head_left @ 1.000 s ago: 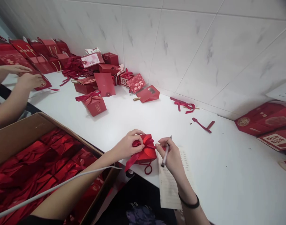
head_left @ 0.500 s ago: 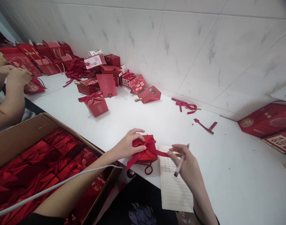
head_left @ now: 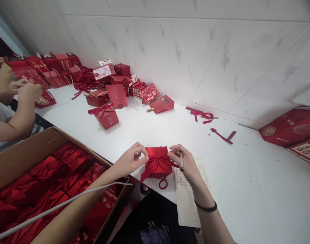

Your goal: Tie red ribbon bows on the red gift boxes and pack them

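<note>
A small red gift box (head_left: 158,169) sits near the table's front edge, with a dark red ribbon (head_left: 151,164) tied in a bow on top. My left hand (head_left: 131,158) pinches the bow's left loop between thumb and fingertip. On the other side, my right hand (head_left: 184,161) pinches the right part of the bow and also holds a pen (head_left: 181,161) between its fingers. A red cord loop (head_left: 163,183) hangs from the box's near side. Partly under my right forearm lies a handwritten lined sheet of paper (head_left: 186,203).
At left, a cardboard carton (head_left: 25,149) holds many red ribboned boxes; a white cable (head_left: 56,208) crosses it. Another ribboned box (head_left: 107,117) and a pile of red packaging stand behind. Ribbon scraps (head_left: 202,116) lie near the wall. Two co-workers' hands (head_left: 28,88) are at far left.
My right hand has moved left from the ribbon's tail to the right side of the bow, pen still held. My left hand has shifted from the bow's top to its left loop.
</note>
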{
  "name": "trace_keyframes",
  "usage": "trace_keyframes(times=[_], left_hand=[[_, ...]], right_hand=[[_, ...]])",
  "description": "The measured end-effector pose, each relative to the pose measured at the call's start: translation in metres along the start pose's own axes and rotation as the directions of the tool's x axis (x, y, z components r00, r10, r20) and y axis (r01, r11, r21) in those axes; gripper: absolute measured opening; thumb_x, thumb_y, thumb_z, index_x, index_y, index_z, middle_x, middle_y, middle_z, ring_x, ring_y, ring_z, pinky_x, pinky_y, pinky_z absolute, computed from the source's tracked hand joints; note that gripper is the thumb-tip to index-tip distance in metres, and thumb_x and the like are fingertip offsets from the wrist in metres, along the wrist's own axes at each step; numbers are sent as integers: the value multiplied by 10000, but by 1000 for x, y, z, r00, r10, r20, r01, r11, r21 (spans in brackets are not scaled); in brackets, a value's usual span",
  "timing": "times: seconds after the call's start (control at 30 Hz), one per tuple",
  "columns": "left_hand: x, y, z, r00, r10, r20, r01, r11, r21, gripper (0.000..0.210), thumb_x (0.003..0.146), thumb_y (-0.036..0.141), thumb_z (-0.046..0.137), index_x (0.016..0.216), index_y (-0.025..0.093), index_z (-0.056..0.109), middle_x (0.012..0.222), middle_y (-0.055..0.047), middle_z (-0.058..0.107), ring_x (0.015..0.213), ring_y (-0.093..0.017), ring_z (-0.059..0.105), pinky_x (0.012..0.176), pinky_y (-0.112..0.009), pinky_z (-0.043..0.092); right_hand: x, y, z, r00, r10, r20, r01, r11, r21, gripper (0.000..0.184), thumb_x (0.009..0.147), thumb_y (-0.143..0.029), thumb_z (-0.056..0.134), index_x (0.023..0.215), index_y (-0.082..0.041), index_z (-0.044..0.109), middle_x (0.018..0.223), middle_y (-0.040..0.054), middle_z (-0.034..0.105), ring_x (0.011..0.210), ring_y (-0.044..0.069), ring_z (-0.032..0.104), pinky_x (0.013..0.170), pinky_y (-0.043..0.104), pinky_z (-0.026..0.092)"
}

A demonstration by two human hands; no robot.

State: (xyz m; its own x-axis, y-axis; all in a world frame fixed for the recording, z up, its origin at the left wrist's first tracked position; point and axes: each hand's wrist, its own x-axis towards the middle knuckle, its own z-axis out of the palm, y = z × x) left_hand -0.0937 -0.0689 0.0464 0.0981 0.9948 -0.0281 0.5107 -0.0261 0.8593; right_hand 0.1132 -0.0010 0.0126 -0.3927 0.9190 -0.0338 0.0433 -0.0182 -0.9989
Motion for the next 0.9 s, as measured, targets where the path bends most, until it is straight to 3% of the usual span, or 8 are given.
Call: trace_keyframes(times=[0.1,0.23,0.5,0.6,0.7,0.8,0.9], left_hand=[[3,4,-6,988,-55,143,84,976,-201,202,794,375,516,747,179,510,765,5,486,639,-99,434,575,-231,376],[4,8,-7,952,-87,292,209,885,-417,272,787,423,541,737,169,459,556,58,413,455,-48,305,433,-193,227],[6,2,-3,940,-117,320,278,807,-521,257,784,404,556,727,189,429,469,94,321,362,-26,205,349,-172,136],[3,4,-4,966,-120,228,209,884,-418,212,789,375,549,757,184,462,517,82,371,373,-37,319,378,-187,252],[-2,8,-5,990,-120,79,139,940,-312,205,790,364,536,878,183,495,635,48,471,506,-80,479,525,-233,392],[-9,8,-3,969,-230,-87,208,955,-212,277,786,405,517,959,192,479,715,29,512,592,-115,519,597,-265,424],[-10,4,1,947,-301,-112,293,953,-81,261,798,442,479,774,183,495,677,29,513,587,-120,495,582,-256,397]], right_hand=[[-3,-1,1,999,48,-20,-47,996,78,337,686,-454,686,846,-196,539,607,-47,482,598,118,479,570,257,420],[-5,-2,5,997,60,-42,-55,993,106,356,676,-461,693,845,-190,534,606,-52,470,596,116,475,589,266,435],[-7,6,8,999,28,-26,-26,997,75,301,736,-430,651,859,-185,526,614,-49,454,599,118,444,613,270,395],[-9,4,9,999,38,-16,-37,997,61,291,744,-431,641,853,-192,518,610,-56,436,590,114,424,600,260,380],[-12,0,9,999,40,-24,-39,999,35,273,761,-429,623,847,-195,513,613,-58,422,584,111,405,583,250,361],[-14,-2,10,1000,24,-18,-24,1000,10,257,778,-421,606,849,-195,509,606,-59,418,578,109,394,573,244,348],[-14,0,12,1000,-6,-25,6,1000,-6,245,787,-419,595,851,-199,509,600,-62,421,570,106,392,567,239,342]])
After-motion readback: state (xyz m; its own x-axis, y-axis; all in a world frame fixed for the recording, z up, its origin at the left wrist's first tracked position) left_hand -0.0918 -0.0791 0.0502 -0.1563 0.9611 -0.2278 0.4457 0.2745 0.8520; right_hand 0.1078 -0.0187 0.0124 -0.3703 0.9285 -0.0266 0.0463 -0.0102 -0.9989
